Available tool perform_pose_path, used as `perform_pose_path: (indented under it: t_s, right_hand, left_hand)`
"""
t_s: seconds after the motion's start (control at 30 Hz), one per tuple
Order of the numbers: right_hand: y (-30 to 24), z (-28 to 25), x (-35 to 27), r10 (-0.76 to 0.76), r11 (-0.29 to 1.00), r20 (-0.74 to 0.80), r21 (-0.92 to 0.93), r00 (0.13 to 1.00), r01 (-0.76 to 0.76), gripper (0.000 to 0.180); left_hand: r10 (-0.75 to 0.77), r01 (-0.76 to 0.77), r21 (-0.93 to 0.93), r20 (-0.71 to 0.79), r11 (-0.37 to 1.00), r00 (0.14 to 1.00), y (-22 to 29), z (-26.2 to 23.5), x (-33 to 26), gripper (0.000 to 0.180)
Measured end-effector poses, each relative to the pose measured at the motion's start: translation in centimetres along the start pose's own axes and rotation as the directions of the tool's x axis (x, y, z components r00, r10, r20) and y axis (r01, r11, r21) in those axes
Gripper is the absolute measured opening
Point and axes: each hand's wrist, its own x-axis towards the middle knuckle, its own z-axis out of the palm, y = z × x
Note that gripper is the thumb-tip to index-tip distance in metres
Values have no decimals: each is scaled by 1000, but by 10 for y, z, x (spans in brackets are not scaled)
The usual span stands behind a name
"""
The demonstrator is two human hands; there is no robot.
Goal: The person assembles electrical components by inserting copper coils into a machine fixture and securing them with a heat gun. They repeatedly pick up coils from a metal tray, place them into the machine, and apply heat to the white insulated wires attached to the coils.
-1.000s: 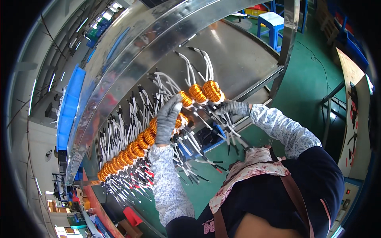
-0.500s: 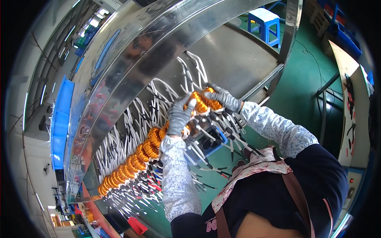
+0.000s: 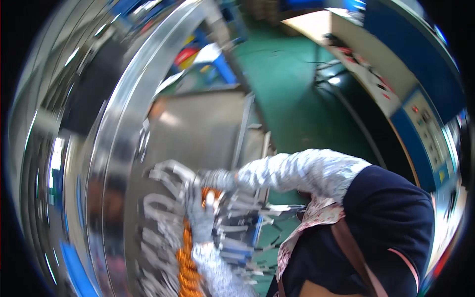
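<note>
The picture is smeared by motion. A row of toroidal copper coils (image 3: 187, 265) runs along the metal table's edge, with white-sleeved leads (image 3: 159, 208) to its left and more leads to its right. At the far end of the row, my left hand (image 3: 200, 220), in a grey glove, is closed round an end copper coil (image 3: 212, 192), partly hidden by the fingers. Close against it, my right hand (image 3: 217, 179), also grey-gloved, reaches in from the right with its fingers bent over the same end of the row. Patterned sleeves cover both forearms.
The metal table (image 3: 198, 123) has a tall shiny rim (image 3: 118, 128) along its left. Behind it stands a blue stool (image 3: 220, 67). A workbench (image 3: 368, 74) with small red and black parts and a blue control panel (image 3: 423, 131) are at the right. The floor (image 3: 292, 109) is green.
The whole view has swung right, bringing more of the workbench and control panel into sight. My hands have come closer together at the far end of the coil row.
</note>
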Motion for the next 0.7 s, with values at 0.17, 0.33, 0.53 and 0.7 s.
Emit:
perform_pose_path:
  t_s: [0.17, 0.33, 0.53, 0.7]
  right_hand:
    - [-20, -82, -70, 130, 974, -208, -154, 970, -164, 63]
    - [33, -209, -214, 403, 820, -171, -370, 899, -437, 44]
    - [83, -363, -369, 826, 501, 108, -593, 554, -630, 28]
    - [115, -449, -374, 794, 535, 183, -663, 580, -523, 27]
  left_hand:
    - [40, -40, 17, 13, 999, 999, 19, 11, 20, 47]
    - [-255, 337, -487, 228, 806, 940, 108, 5, 45, 46]
    - [261, -234, -162, 171, 958, 950, 239, 49, 123, 37]
    - [408, -390, -119, 268, 913, 873, 331, 139, 230, 36]
